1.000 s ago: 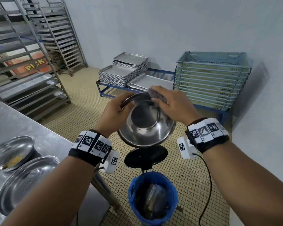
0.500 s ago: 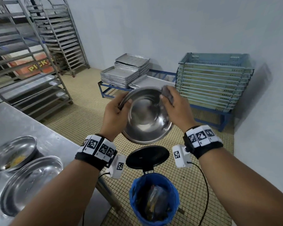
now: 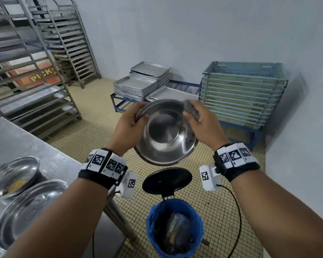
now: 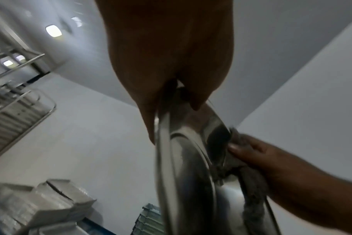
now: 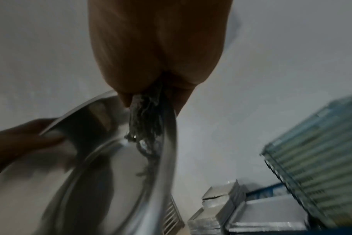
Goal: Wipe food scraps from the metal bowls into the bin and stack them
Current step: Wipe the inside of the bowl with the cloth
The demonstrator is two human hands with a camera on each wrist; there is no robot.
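The left hand (image 3: pixel 128 125) grips the tilted metal bowl (image 3: pixel 164 135); the right hand (image 3: pixel 203 125) holds what looks like a grey cloth (image 3: pixel 191 108) against it

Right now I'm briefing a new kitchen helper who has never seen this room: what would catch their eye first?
First, the metal bowl tilted in mid-air at centre, the left hand gripping its rim while the right hand presses a grey cloth inside. Directly below stands the blue-lined bin, lid up. On the steel table at left sit more bowls, one still holding yellow scraps.
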